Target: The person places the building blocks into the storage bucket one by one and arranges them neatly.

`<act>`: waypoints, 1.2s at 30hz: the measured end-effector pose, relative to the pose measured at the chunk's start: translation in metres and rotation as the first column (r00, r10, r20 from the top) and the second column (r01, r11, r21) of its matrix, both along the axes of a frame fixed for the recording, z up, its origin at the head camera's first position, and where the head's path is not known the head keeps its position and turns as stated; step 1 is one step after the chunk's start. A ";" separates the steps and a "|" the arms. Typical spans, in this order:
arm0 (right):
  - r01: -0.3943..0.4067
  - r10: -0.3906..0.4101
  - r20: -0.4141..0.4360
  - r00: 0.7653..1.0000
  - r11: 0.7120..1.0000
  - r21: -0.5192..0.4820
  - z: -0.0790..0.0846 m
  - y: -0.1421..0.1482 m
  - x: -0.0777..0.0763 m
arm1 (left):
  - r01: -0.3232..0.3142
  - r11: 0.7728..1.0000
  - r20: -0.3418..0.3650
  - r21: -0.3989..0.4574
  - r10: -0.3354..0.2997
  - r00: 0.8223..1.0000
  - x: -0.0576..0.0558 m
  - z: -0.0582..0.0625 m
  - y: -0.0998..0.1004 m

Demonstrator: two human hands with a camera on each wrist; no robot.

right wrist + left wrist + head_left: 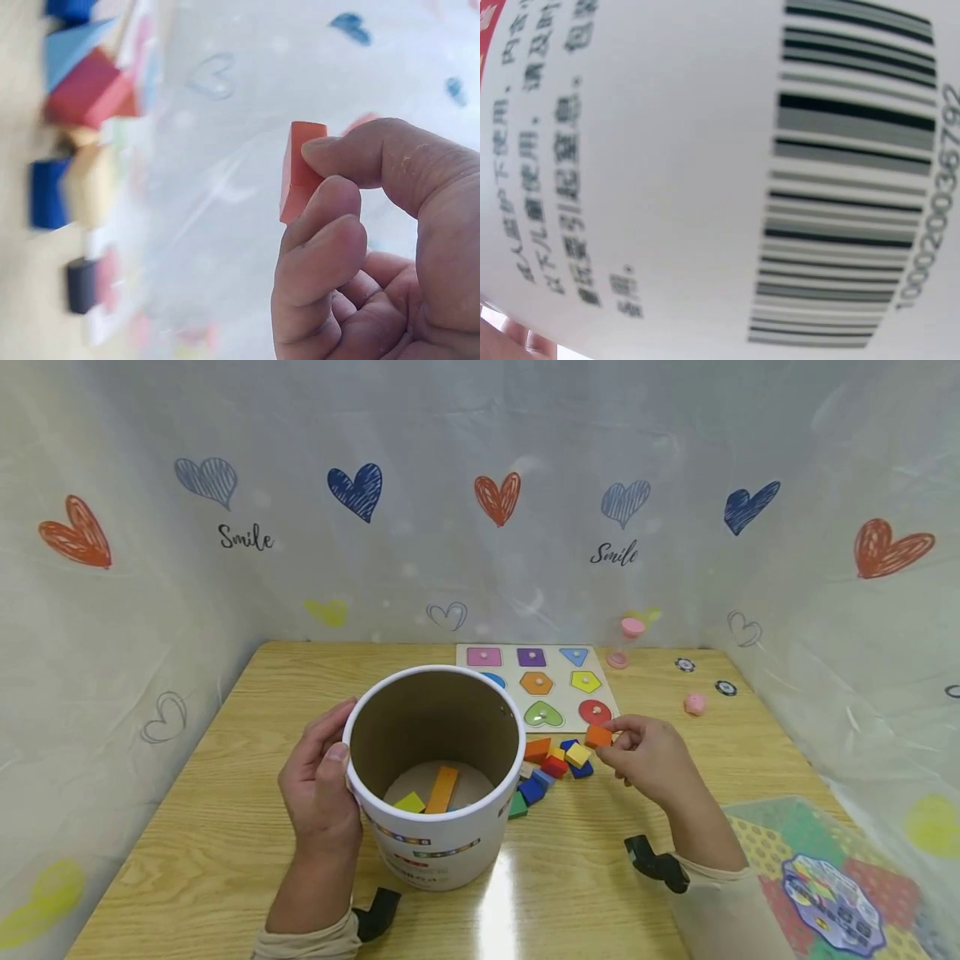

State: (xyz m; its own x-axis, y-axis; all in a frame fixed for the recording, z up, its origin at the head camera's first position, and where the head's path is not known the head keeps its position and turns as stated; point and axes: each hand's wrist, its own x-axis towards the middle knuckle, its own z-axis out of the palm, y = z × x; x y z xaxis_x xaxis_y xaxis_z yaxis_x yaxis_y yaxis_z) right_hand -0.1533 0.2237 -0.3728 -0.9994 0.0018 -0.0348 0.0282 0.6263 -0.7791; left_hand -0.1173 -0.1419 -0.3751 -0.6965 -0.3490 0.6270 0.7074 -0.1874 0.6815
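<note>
Head cam's nicely bright and pretty even, but there's a hard white glare streak on the wooden tabletop (pixel 498 906) just in front of the bucket (pixel 465 857), and the bucket's inside is shaded. Backdrop (pixel 435 552) goes greyer up top. On the left wrist the barcode (pixel 840 180) is softish and the small print (pixel 570 172) is fuzzier. Right wrist is kinda washed out: right hand (pixel 382 277) and orange block (pixel 295 166) fairly crisp, loose blocks (pixel 88 90) blurry.
</note>
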 end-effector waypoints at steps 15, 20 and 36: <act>-0.320 0.285 -0.310 0.907 0.945 -0.068 0.102 -0.076 0.041 | -0.003 1.000 -0.013 -0.004 0.003 1.000 0.000 0.000 0.000; -0.413 0.372 -0.325 0.869 0.909 -0.063 0.109 -0.101 0.044 | 0.011 1.000 -0.019 -0.003 -0.011 1.000 0.000 0.000 0.000; -0.108 0.087 -0.200 0.976 0.989 -0.096 0.034 -0.033 -0.002 | -0.001 1.000 -0.002 -0.006 0.001 1.000 0.002 0.001 0.000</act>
State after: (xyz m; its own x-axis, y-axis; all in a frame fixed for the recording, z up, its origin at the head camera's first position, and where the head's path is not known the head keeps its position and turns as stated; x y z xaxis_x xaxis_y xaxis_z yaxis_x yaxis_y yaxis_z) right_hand -0.1556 0.1910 -0.3383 -0.9821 -0.0894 0.1658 -0.1878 0.5321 -0.8256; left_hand -0.1155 -0.1418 -0.3743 -0.6949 -0.3459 0.6305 0.7090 -0.1826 0.6812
